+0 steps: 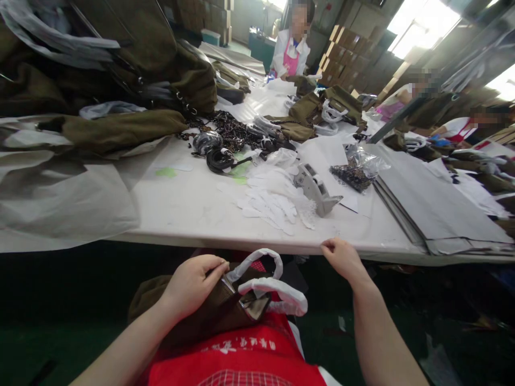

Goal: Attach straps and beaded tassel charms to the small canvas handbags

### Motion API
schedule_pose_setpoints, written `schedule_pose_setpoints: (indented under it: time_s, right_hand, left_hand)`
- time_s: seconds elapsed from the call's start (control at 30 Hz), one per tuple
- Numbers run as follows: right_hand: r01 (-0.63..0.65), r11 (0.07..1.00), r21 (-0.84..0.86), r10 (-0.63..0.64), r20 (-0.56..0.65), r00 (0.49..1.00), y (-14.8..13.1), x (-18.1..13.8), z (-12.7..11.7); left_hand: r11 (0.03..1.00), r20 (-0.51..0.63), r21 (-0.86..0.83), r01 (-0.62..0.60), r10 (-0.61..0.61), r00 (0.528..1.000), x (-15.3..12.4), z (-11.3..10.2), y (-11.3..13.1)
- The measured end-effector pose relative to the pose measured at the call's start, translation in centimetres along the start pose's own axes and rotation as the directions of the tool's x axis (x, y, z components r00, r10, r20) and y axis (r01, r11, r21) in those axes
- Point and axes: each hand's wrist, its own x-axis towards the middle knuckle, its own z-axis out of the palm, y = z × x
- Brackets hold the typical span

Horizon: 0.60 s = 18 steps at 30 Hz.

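Observation:
An olive-brown handbag (201,316) rests against my lap, its two handles (277,292) wrapped in white paper. Its top zipper (228,286) is partly undone, with a pale lining showing at the gap. My left hand (197,281) is closed in a pinch at the zipper's far end, on the bag's top edge; the fingertips partly hide what they grip. To the right, apart from the bag, my right hand (341,260) is raised by the table's front edge with thumb and fingers pressed together. Whatever may be between those fingers is too small to make out.
Across the white table (185,203) lie white paper cutouts (269,206), a grey tape dispenser (316,190), black straps (221,160) and a bag of small hardware (356,171). Olive bags (129,128) pile up at left. Grey sheets (438,198) are stacked at right. Co-workers (292,53) stand beyond.

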Motion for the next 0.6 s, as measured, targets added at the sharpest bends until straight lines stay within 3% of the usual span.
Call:
schedule_pose_setpoints:
  time_s: [0.1,0.17,0.27,0.37,0.47,0.53,0.6]
  right_hand:
    - [-0.121,0.947,0.296,0.103,0.074,0.992,3.0,-1.7,-2.3]
    - [-0.16,0.8,0.579,0.136,0.084,0.987,4.3,-3.4,-4.1]
    - [-0.025,0.617,0.786,0.011,0.023,1.0,3.9,-5.8,-6.3]
    - [0.08,0.66,0.747,-0.17,0.044,0.985,0.2,-6.6,-6.4]
    - [0.192,0.749,0.634,-0.346,0.126,0.93,-5.8,-6.1,-4.8]
    - [0.281,0.726,0.628,-0.486,0.179,0.856,-10.0,-5.7,-3.5]
    - [0.341,0.65,0.679,-0.623,0.221,0.75,-13.1,-5.7,-2.6]
  left_hand:
    - [1.0,-0.007,0.019,-0.023,0.023,1.0,-0.2,0.0,-0.2]
    - [0.998,-0.004,0.034,-0.052,0.052,0.999,-0.3,-0.1,-0.2]
    - [0.99,-0.04,0.045,-0.131,0.133,0.99,-0.5,-0.1,0.2]
    - [0.976,-0.09,0.077,-0.202,0.208,0.974,-1.0,-0.1,1.1]
    - [0.952,-0.105,0.139,-0.273,0.288,0.952,-1.7,-0.1,2.2]
    - [0.928,-0.092,0.186,-0.322,0.343,0.935,-2.2,-0.2,2.7]
    - [0.918,-0.068,0.209,-0.336,0.357,0.932,-2.7,-0.3,3.0]
